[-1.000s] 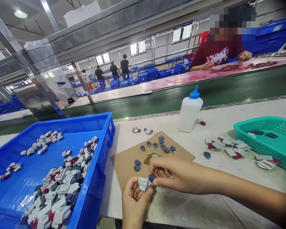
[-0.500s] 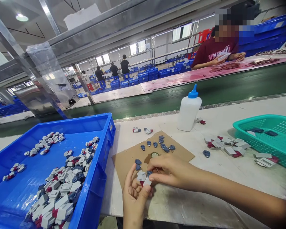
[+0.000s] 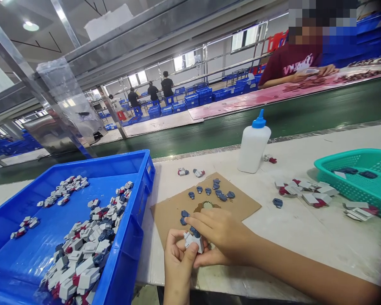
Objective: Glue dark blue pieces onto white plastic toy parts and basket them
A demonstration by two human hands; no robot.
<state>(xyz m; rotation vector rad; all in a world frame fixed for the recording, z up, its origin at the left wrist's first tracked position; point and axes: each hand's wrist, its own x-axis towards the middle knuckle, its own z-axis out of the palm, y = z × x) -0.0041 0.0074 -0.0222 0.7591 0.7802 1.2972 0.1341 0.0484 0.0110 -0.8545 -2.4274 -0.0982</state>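
A white block piece [image 3: 195, 243] is pinched between the thumb and fingers of my left hand [image 3: 179, 258], low over the near side of the cardboard sheet [image 3: 165, 207]. Against the top of that piece sits a small dark blue part [image 3: 194, 231], pressed by the fingers of my right hand [image 3: 222, 237]. The right thumb is below, at the piece's right side. Several loose dark blue parts [image 3: 208, 191] lie on the cardboard, beside a round cap-like item [image 3: 207, 205] partly hidden by my right hand.
A blue crate [image 3: 146, 186] with many assembled pieces stands at left. Behind the cardboard is a white bottle [image 3: 254, 148] with a blue nozzle. White-and-red pieces [image 3: 305, 190] and a green basket [image 3: 324, 169] lie right. Across the green conveyor [image 3: 222, 133], a person [image 3: 295, 63] handles parts.
My right hand has spread its fingers over the held piece, with its thumb now lower. The white piece has turned in my left hand, and its red part no longer shows.
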